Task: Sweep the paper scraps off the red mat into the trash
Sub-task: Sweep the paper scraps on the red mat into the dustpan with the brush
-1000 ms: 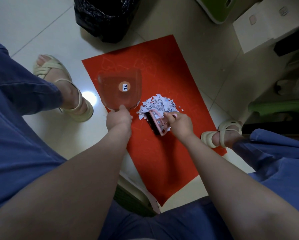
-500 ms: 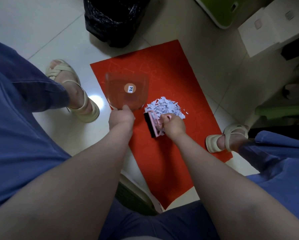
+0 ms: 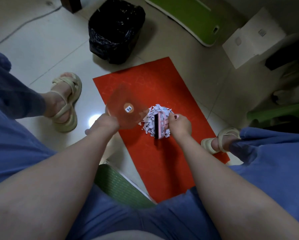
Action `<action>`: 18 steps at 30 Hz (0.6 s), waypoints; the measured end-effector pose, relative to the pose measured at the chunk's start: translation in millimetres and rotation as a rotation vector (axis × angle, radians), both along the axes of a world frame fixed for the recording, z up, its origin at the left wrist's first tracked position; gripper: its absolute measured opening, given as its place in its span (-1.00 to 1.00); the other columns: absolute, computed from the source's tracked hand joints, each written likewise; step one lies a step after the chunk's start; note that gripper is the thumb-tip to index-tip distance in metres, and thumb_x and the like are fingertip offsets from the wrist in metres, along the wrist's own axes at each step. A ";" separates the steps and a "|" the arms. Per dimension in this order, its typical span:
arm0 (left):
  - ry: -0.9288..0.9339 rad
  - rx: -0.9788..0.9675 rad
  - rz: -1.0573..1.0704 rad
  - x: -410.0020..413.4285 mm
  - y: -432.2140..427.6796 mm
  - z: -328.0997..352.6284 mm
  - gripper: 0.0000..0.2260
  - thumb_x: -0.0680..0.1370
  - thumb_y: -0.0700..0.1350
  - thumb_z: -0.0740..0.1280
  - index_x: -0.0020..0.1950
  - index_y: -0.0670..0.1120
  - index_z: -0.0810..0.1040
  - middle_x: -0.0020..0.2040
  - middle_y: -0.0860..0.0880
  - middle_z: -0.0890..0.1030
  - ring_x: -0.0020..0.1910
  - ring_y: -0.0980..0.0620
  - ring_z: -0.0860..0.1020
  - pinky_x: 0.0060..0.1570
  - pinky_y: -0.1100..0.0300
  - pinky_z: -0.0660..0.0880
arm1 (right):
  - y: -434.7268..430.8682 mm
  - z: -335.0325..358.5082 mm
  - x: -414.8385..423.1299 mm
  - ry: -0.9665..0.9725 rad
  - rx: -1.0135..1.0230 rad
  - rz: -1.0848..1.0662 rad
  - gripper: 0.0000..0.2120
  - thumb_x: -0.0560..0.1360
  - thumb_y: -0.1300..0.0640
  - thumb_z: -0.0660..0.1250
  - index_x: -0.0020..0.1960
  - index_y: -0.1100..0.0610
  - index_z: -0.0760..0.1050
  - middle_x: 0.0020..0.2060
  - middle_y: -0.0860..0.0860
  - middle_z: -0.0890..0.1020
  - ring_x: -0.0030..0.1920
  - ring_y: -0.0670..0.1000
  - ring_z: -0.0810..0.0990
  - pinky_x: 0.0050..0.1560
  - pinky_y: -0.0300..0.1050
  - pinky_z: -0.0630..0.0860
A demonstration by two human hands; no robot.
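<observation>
dustpan [image 3: 126,110] sticker [image 3: 129,109] reads "33", maybe; blurry.

Both bare forearms enter from bottom corners of view, reach forward and down, converge toward centre. Left hand [image 3: 104,122]: back of hand up, fingers curled round near edge of translucent dustpan [image 3: 126,108], one fingertip poking out at lower left. Right hand [image 3: 179,125]: fist-like, knuckles up, fingers wrapped round handle of pink brush [image 3: 160,126]. Hands level with each other, near but apart. Both wrists roughly in line with forearms.
</observation>
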State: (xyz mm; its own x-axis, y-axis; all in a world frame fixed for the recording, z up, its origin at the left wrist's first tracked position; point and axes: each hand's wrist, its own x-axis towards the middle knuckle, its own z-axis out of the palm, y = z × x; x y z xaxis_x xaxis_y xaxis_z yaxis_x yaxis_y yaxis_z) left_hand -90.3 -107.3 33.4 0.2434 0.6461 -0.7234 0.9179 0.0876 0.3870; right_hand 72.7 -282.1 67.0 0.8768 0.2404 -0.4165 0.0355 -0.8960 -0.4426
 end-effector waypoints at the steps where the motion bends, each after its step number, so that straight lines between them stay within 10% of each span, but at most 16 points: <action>1: 0.051 -0.003 -0.055 -2.3 6.1 2.1 -0.73 0.35 -0.03 0.11 -0.11 -0.07 0.52 -0.17 -0.09 0.68 -0.05 -0.15 0.62 0.27 -0.15 0.46 | -3.1 0.9 -2.1 -0.044 -0.054 0.013 -0.63 0.59 -0.05 0.10 -0.12 0.15 0.56 -0.19 0.07 0.69 -0.06 0.14 0.61 -0.18 -0.12 0.38; 5: 0.321 -0.021 -0.358 -1.1 25.5 -13.5 -0.81 0.48 -0.18 0.19 -0.24 -0.09 0.57 -0.47 0.03 0.63 -0.23 -0.01 0.55 0.31 -0.07 0.45 | -16.5 -2.7 -9.6 -0.138 -0.185 0.060 -0.63 0.58 -0.06 0.10 -0.05 0.15 0.57 -0.05 0.20 0.65 0.01 0.24 0.59 -0.14 -0.08 0.36; 13: 0.620 -0.253 -0.556 -5.4 40.7 -141.3 -0.63 0.37 -0.08 0.13 0.09 -0.13 0.53 -0.15 -0.06 0.72 0.10 -0.07 0.60 0.21 0.00 0.47 | -11.1 -16.5 -17.9 -0.169 -0.259 0.156 -0.62 0.59 -0.06 0.07 0.03 0.13 0.58 -0.06 0.19 0.65 -0.01 0.24 0.58 -0.15 -0.06 0.36; 18: 0.586 -0.267 -0.550 -10.8 14.9 -59.6 -0.70 0.54 0.08 0.19 0.09 -0.10 0.51 0.05 -0.04 0.64 0.18 -0.04 0.53 0.18 0.05 0.35 | -4.6 -23.2 -18.9 -0.148 -0.263 0.208 -0.62 0.61 -0.06 0.07 0.03 0.15 0.56 -0.07 0.20 0.65 0.00 0.25 0.59 -0.16 -0.06 0.34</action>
